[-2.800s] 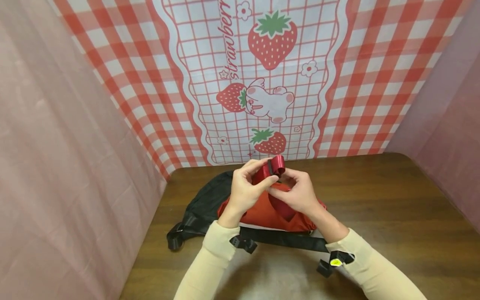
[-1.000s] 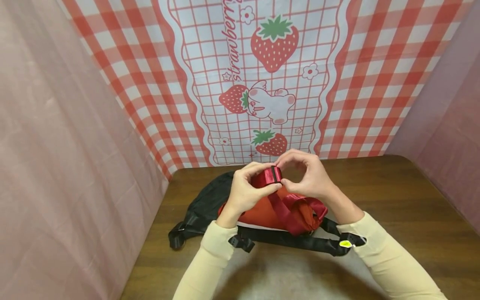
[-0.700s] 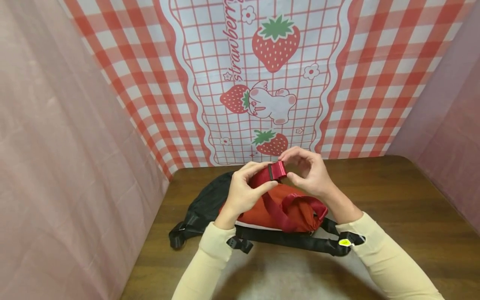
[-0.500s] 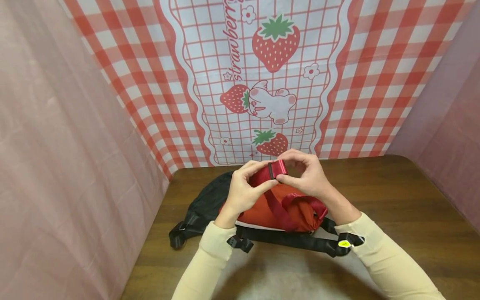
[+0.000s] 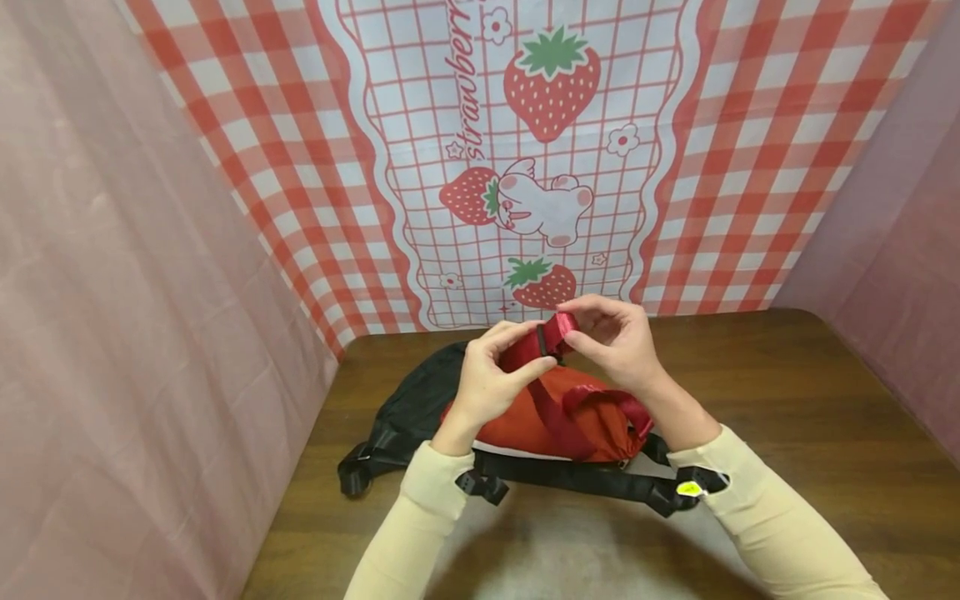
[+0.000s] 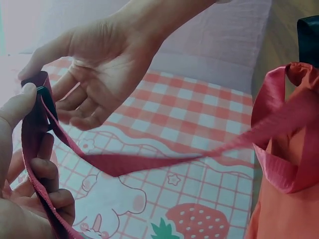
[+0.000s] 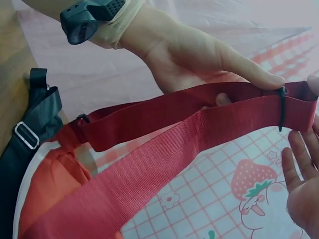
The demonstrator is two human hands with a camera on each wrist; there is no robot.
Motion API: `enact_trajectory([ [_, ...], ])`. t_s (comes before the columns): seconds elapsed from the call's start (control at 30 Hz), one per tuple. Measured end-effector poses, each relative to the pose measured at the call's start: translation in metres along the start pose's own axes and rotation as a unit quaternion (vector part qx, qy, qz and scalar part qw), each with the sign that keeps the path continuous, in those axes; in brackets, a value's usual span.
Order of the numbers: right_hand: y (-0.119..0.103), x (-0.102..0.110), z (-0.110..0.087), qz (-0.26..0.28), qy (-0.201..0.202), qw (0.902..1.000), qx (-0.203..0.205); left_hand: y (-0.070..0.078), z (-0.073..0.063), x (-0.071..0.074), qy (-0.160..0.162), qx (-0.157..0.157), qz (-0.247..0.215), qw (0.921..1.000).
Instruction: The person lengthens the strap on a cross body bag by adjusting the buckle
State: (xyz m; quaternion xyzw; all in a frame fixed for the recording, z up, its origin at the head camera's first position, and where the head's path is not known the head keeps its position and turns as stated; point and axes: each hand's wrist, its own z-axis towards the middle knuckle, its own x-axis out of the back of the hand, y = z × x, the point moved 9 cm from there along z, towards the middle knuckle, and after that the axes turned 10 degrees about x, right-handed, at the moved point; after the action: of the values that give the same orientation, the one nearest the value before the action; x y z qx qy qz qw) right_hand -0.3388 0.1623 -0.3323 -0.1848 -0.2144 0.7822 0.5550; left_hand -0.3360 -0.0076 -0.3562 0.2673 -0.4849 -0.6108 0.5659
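A red webbing strap [image 5: 517,354] with a black slide buckle [image 5: 543,342] is held up above an orange-red and black bag [image 5: 517,421]. My left hand [image 5: 486,382] grips the strap just behind the buckle, thumb in front and fingers behind. In the right wrist view, the left thumb presses at the top of the buckle [image 7: 282,109]. My right hand [image 5: 621,346] pinches the strap's loop end [image 5: 566,323] beyond the buckle, between thumb and forefinger. In the left wrist view, a length of red strap [image 6: 144,167] runs from the hands to the bag.
The bag lies on a brown wooden table [image 5: 787,433]. Its black shoulder strap [image 5: 570,475] stretches along the near side, with another black strap end [image 5: 356,471] at left. Behind stands a strawberry-print checkered cloth [image 5: 525,167]; pink curtains [image 5: 150,333] flank the table.
My right hand has gone up from beneath the strap to its loop end, then closed in and drawn it slightly up. My left hand keeps its hold by the buckle.
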Motion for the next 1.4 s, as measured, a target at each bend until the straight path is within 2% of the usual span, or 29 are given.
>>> enact_trajectory([
  [0.17, -0.001, 0.01, -0.003, -0.002, 0.068, 0.9975, 0.017, -0.001, 0.002, 0.003, 0.007, 0.002, -0.007, 1.0],
  [0.23, 0.001, 0.01, -0.006, 0.008, 0.08, 0.9965, 0.024, 0.0, 0.003, 0.004, 0.006, 0.004, -0.016, 0.9998],
  [0.3, 0.006, 0.007, -0.011, 0.029, 0.072, 0.9967, 0.021, 0.0, 0.003, 0.004, 0.005, 0.006, -0.025, 0.9997],
  [0.37, 0.015, 0.0, -0.017, 0.033, 0.044, 0.9985, 0.003, 0.0, 0.003, 0.005, 0.005, 0.01, -0.037, 0.9993],
  [0.47, 0.029, -0.016, -0.027, -0.012, -0.003, 0.9992, -0.038, 0.001, 0.004, 0.005, 0.003, 0.009, -0.049, 0.9987],
  [0.53, 0.034, -0.023, -0.032, -0.059, -0.016, 0.9968, -0.051, 0.002, 0.004, 0.004, 0.002, 0.009, -0.055, 0.9985],
  [0.63, 0.034, -0.027, -0.033, -0.105, -0.003, 0.9932, -0.051, 0.001, 0.004, 0.003, -0.002, 0.009, -0.056, 0.9984],
  [0.73, 0.033, -0.028, -0.034, -0.116, 0.005, 0.9921, -0.049, 0.003, 0.004, 0.004, 0.0, 0.008, -0.054, 0.9985],
  [1.0, 0.042, -0.02, -0.052, -0.159, -0.035, 0.9831, -0.084, 0.006, 0.001, 0.009, 0.012, 0.005, -0.046, 0.9989],
  [1.1, 0.036, -0.02, -0.049, -0.159, -0.035, 0.9844, -0.067, 0.005, 0.001, 0.006, 0.011, 0.003, -0.046, 0.9989],
  [1.23, 0.025, -0.02, -0.041, -0.159, -0.008, 0.9866, -0.036, 0.005, 0.002, 0.0, -0.001, -0.004, -0.044, 0.999],
  [1.4, 0.026, -0.018, -0.044, -0.164, -0.005, 0.9856, -0.042, 0.007, 0.001, -0.001, -0.002, -0.003, -0.036, 0.9994],
])
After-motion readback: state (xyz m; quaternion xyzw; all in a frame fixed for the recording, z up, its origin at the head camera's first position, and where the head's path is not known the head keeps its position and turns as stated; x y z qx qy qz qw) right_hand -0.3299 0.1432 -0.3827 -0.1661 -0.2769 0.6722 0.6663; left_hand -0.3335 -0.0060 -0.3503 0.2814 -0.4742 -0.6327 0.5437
